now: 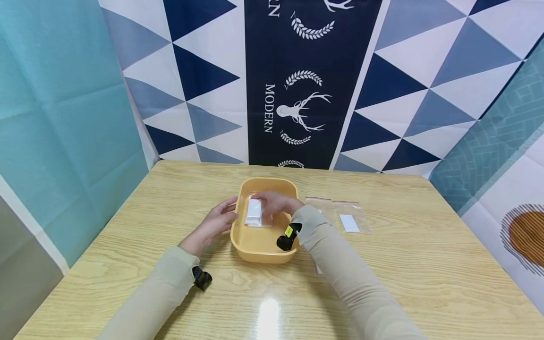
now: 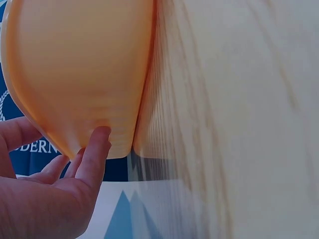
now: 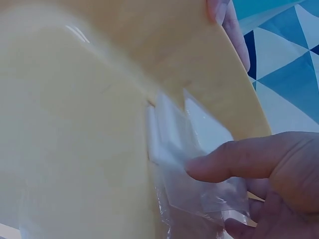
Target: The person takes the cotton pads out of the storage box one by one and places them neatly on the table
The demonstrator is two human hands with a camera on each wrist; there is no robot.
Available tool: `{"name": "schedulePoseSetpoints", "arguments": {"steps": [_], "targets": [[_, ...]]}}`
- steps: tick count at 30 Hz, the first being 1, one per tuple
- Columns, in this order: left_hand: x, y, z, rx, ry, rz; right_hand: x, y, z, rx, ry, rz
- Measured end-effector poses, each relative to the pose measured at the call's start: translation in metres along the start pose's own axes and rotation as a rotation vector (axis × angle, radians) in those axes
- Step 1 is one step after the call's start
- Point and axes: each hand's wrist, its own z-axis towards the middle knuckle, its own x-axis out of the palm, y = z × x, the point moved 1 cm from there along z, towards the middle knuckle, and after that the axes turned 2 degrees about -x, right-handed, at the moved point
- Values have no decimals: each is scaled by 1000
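Clear bags (image 1: pixel 253 212) of white cards sit at about ten o'clock inside the yellow tub (image 1: pixel 259 242), pinched between the right hand's (image 1: pixel 275 202) thumb and fingers. The left hand (image 1: pixel 217 221), fingers loosely spread, touches the tub at nine o'clock. Some right fingertips hide behind the overlapping bags, which are hard to count. Toward three o'clock, the right sleeve (image 1: pixel 352 274) partly covers another bag (image 1: pixel 319 204).

Head camera: high, well back, looks forward and down at yellow tub (image 1: pixel 263 257), wood table (image 1: pixel 403 278), wall cloth (image 1: pixel 314 56). Left wrist: low, close, sideways, faces tub's outside. Right wrist: close, looks inside tub at clear bags (image 3: pixel 183 191). Both wrist views share tub and left hand (image 2: pixel 55 199).
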Motion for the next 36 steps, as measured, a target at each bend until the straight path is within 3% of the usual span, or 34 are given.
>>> {"name": "schedulePoseSetpoints", "arguments": {"steps": [18,25,36], "targets": [[0,1,0,-13,-21,31,-13,1,-5,-77,-137,233],[1,-1,0,-26,-30,36,-23,4,-11,-16,-210,268],[2,-1,-1,-23,-30,36,-29,14,-29,-29,-268,329]]}}
